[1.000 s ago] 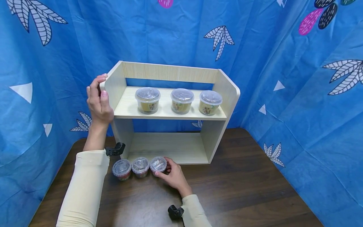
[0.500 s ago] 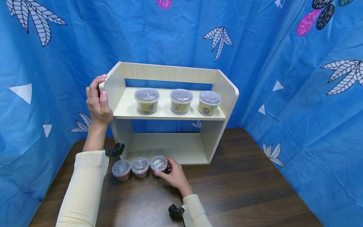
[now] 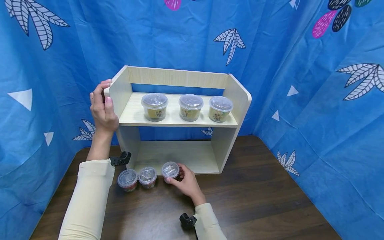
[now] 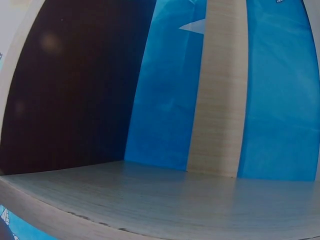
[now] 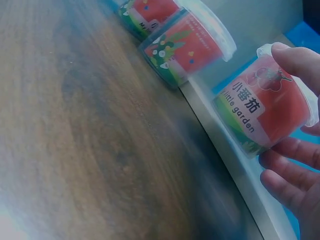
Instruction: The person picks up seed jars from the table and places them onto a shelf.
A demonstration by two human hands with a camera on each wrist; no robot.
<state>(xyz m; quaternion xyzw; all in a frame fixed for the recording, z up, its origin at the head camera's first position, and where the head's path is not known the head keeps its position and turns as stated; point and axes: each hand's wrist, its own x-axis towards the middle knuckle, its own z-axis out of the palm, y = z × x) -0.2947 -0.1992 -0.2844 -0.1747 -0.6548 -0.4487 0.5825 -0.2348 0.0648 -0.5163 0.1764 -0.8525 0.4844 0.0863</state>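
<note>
In the head view the left hand (image 3: 103, 111) grips the front edge of the left side panel of a pale wooden two-tier shelf (image 3: 177, 125). The right hand (image 3: 189, 185) pinches a small clear-lidded cup (image 3: 170, 170) between thumb and fingers at the shelf's lower front edge. The right wrist view shows that cup (image 5: 267, 102) with a red and green label, tilted, held by the right hand (image 5: 295, 170). Two similar cups (image 3: 127, 180), (image 3: 147, 177) stand side by side on the table, left of the held one.
Three larger lidded tubs (image 3: 154, 106), (image 3: 190, 107), (image 3: 220, 109) stand in a row on the upper shelf. The dark wooden table (image 3: 264, 200) extends to the right. Blue patterned cloth (image 3: 186, 36) hangs behind and at both sides. The left wrist view shows shelf boards (image 4: 175, 200).
The right hand has moved the held cup slightly right and away from the two others, toward the lower shelf. The left hand keeps its grip on the side panel.
</note>
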